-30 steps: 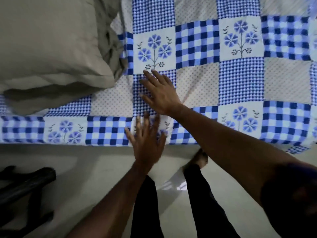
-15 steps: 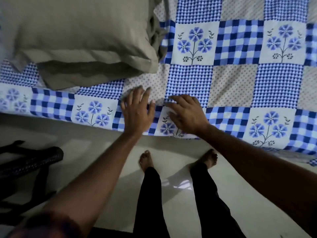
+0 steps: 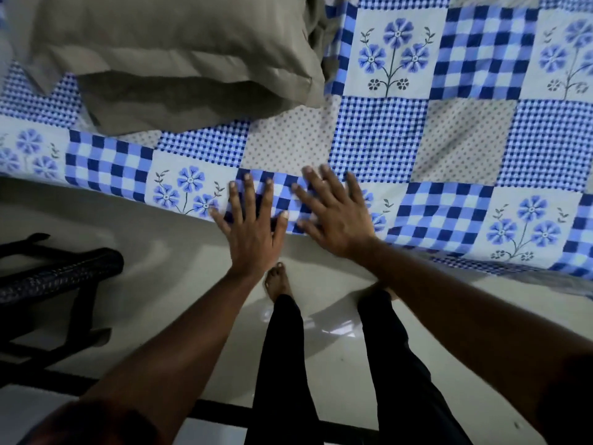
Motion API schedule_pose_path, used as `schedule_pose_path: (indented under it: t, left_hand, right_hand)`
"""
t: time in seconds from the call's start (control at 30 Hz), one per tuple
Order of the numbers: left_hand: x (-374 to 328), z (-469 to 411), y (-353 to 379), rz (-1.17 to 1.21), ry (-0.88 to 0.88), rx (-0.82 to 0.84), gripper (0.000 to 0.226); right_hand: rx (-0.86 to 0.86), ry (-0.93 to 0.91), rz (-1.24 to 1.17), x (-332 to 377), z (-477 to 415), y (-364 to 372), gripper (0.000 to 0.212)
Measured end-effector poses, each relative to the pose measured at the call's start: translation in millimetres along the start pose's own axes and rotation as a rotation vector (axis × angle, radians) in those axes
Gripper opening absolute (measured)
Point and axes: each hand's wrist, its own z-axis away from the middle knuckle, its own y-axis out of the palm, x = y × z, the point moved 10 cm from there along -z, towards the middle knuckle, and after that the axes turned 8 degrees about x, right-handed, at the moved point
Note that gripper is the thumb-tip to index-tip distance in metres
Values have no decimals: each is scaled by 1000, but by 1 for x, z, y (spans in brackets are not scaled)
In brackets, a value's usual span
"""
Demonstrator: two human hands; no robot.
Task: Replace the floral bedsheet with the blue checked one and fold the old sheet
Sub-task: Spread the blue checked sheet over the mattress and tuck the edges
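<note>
Both press flat, side by side: left hand [image 3: 253,226] and right hand [image 3: 337,216], each grip wide and holding nothing, on the checked sheet [image 3: 465,139] at its near edge above the floor [image 3: 154,252] — pillow [image 3: 179,53] beyond, left.

Taupe pillows [image 3: 167,59] stacked at upper left, what may be a dark woven chair [image 3: 61,277] set on pale glossy floor [image 3: 160,226].

You are in a bedroom of a home: a bed spread with a blue checked sheet [image 3: 465,139], grey-brown pillows [image 3: 176,43] lying on it, a pale glossy floor [image 3: 160,226] under your bare foot [image 3: 277,281], and what may be a dark woven chair [image 3: 57,274] at the left.
</note>
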Motion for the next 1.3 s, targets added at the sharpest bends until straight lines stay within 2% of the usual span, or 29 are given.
schedule_pose_path:
  t: [0.1,0.2,0.3,0.4,0.47,0.57,0.63,0.73,0.8,0.9,0.97,1.07,1.1,1.17,1.3]
  left_hand:
    - [-14,16,-4,56,5,-26,65]
    - [-48,9,-19,110,81,-45,58]
    - [-88,-16,-36,124,134,-87,50]
    - [-136,-44,-47,106,214,-115,47]
    - [-174,-59,-45,83,306,-80,49]
    - [-224,-70,-37,59,433,-26,51]
    - [-255,-75,-31,49,494,-3,53]
    - [-291,-77,-21,22,582,49,55]
    - [-311,-73,-9,-16,613,91,58]
    - [-323,-58,6,-79,565,111,63]
    - [-324,-53,16,-103,515,142,70]
    - [-329,-48,19,-154,524,148,80]
    - [-332,-46,17,-165,542,131,78]
    - [-339,-39,17,-206,588,122,75]
    - [-366,-17,20,-214,748,126,74]
  right_hand:
    - [-20,9,-64,4,41,3,61]
    - [-90,107,-187,-15,42,-28,56]
    - [-92,234,-234,-55,8,-54,57]
    - [-47,411,-271,-124,1,-45,61]
    - [-63,577,-266,-172,44,-24,65]
    - [-117,871,-304,-215,163,9,71]
    - [-89,1031,-412,-223,238,34,74]
    - [-86,1188,-479,-222,291,48,71]
    - [-202,1213,-496,-235,286,29,66]
    - [-433,954,-508,-252,216,-25,55]
    - [-416,721,-533,-254,149,-52,55]
    - [-213,520,-492,-254,81,-58,56]
    - [-146,519,-469,-264,77,-49,57]
    - [-118,628,-416,-302,103,-31,61]
    - [-191,1093,-443,-395,243,7,73]
